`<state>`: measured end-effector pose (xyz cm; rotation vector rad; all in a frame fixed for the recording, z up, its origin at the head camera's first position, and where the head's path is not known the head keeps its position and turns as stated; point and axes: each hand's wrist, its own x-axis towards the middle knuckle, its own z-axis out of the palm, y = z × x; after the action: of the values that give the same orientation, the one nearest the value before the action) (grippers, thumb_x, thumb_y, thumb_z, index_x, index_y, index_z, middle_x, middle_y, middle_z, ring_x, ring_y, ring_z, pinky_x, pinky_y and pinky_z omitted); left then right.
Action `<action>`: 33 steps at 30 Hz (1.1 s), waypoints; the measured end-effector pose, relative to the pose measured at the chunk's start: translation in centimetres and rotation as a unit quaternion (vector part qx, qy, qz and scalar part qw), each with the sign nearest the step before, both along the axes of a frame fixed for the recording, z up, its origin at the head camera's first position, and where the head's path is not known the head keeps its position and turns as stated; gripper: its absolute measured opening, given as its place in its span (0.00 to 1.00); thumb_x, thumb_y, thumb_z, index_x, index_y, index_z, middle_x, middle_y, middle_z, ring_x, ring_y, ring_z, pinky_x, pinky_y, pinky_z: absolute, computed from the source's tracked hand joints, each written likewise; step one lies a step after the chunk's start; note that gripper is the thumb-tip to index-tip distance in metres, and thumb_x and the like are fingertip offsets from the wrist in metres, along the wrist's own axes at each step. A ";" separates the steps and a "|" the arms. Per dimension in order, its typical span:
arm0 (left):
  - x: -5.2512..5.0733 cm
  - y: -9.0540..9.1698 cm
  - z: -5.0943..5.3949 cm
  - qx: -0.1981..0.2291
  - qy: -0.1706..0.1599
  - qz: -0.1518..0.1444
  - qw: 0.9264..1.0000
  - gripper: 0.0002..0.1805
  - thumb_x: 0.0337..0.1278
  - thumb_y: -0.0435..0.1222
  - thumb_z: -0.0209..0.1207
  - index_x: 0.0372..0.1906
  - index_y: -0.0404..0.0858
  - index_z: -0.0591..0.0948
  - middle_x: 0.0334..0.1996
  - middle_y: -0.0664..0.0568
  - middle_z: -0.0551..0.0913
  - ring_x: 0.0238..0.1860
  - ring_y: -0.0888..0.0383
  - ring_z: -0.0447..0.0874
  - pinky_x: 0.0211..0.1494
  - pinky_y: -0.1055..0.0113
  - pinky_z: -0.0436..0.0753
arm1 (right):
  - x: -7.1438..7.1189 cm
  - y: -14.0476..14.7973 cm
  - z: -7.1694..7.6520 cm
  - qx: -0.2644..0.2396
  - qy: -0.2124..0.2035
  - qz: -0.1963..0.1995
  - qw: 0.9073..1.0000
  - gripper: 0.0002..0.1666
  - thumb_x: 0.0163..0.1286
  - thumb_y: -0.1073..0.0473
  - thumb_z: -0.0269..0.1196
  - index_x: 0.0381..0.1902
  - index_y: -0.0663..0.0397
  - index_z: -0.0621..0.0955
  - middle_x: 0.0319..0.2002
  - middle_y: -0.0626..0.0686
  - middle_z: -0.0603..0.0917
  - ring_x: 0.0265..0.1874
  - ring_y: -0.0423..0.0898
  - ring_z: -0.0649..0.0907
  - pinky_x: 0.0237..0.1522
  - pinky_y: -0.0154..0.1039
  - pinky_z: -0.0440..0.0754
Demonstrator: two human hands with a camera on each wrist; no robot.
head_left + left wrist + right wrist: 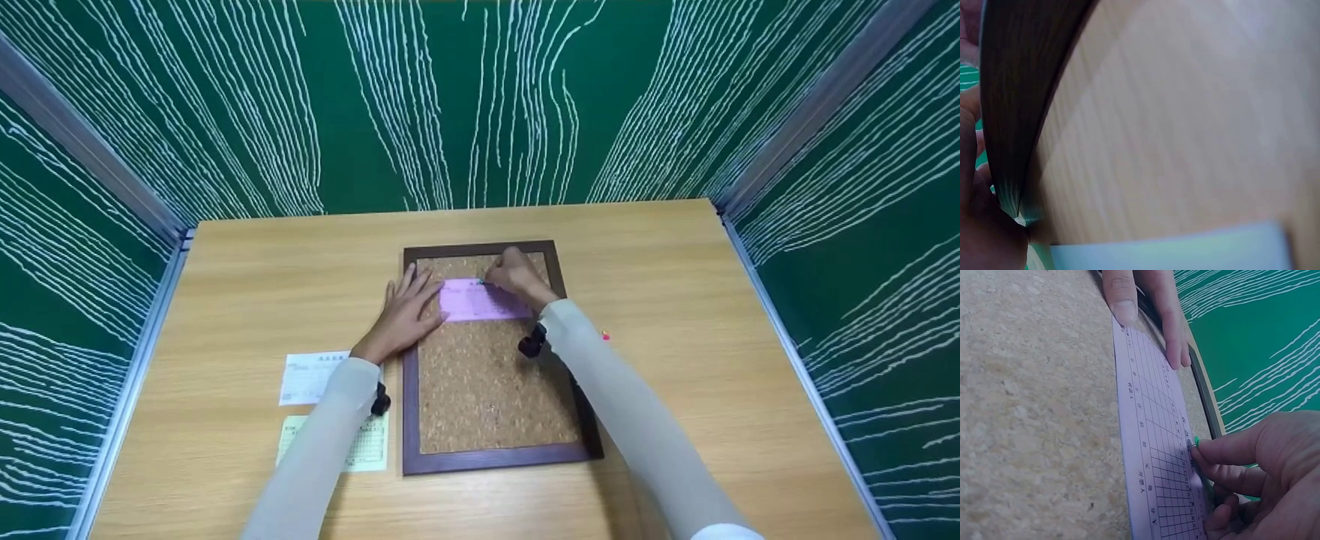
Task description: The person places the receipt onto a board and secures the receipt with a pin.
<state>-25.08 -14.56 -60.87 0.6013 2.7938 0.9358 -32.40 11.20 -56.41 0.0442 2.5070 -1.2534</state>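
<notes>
1. Head view: a corkboard (495, 382) in a dark brown rectangular frame (502, 456) lies on the light wood-grain surface (675, 277). A pink, rectangular printed paper slip (480, 306) lies across the cork in its upper part. The left hand (405, 316) has its fingers spread, the tips touching the slip's left end. The right hand (517, 274) pinches a small green pin (481, 282) at the slip's upper edge. Left of the board, partly covered by the left arm, lie a white printed paper slip (309, 379) and a pale green one (367, 448); a small red item (606, 335) lies to the board's right.

2. Left wrist view: the frame's dark side rises beside the left hand, whose fingers are mostly hidden here. The edge of a pale sheet shows below, on the surface.

3. Right wrist view: the right thumb and forefinger pinch the green pin at the pink slip's long edge. The left thumb touches one corner of the slip, with other left fingers near the adjoining corner.
</notes>
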 end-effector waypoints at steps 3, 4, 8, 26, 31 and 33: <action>-0.1 0.0 0.0 0.002 0.000 0.000 1.000 0.39 0.80 0.55 0.58 0.87 0.45 0.67 0.90 0.45 0.51 0.91 0.42 0.28 0.86 0.32 0.28 | -0.4 0.1 -0.1 -0.001 -0.005 0.005 1.000 0.22 0.73 0.69 0.66 0.19 0.49 0.75 0.17 0.47 0.69 0.16 0.44 0.67 0.17 0.39 0.60; -0.1 0.0 0.0 0.002 0.000 0.000 1.000 0.39 0.80 0.54 0.58 0.87 0.45 0.67 0.90 0.45 0.52 0.91 0.42 0.28 0.86 0.31 0.29 | -0.8 0.3 -0.7 -0.001 0.001 0.011 1.000 0.22 0.71 0.69 0.65 0.17 0.49 0.75 0.16 0.47 0.69 0.15 0.43 0.67 0.16 0.39 0.59; -0.2 -0.1 0.0 0.001 0.000 0.002 1.000 0.38 0.80 0.54 0.58 0.87 0.45 0.67 0.90 0.45 0.52 0.91 0.43 0.29 0.86 0.31 0.30 | -1.8 0.4 -1.8 0.003 0.018 0.028 0.999 0.22 0.65 0.70 0.64 0.14 0.50 0.73 0.13 0.46 0.69 0.13 0.42 0.65 0.14 0.38 0.58; -0.1 -0.1 -0.1 0.003 -0.003 0.004 1.000 0.39 0.81 0.54 0.58 0.87 0.45 0.67 0.91 0.46 0.50 0.91 0.44 0.27 0.87 0.33 0.29 | 0.0 -0.9 -0.2 0.063 0.037 0.009 0.997 0.15 0.70 0.72 0.64 0.25 0.53 0.79 0.20 0.47 0.71 0.19 0.44 0.71 0.20 0.38 0.64; -0.1 0.0 -0.3 0.005 -0.003 0.001 1.000 0.39 0.80 0.54 0.58 0.86 0.44 0.67 0.91 0.46 0.50 0.91 0.44 0.28 0.87 0.33 0.29 | 0.1 -0.9 -0.3 0.075 0.044 0.010 0.996 0.14 0.70 0.74 0.63 0.27 0.54 0.80 0.21 0.47 0.72 0.19 0.44 0.71 0.21 0.38 0.64; -0.2 0.0 -0.3 0.006 -0.002 0.001 1.000 0.39 0.80 0.54 0.58 0.86 0.44 0.67 0.91 0.46 0.50 0.91 0.44 0.28 0.87 0.33 0.29 | -0.2 -0.8 -0.5 0.072 0.044 0.014 0.996 0.13 0.69 0.74 0.63 0.26 0.56 0.80 0.21 0.48 0.71 0.19 0.44 0.71 0.21 0.39 0.64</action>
<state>-25.25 -14.56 -61.16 0.5986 2.7876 0.9523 -32.58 10.39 -56.93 -0.0131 2.6607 -1.0828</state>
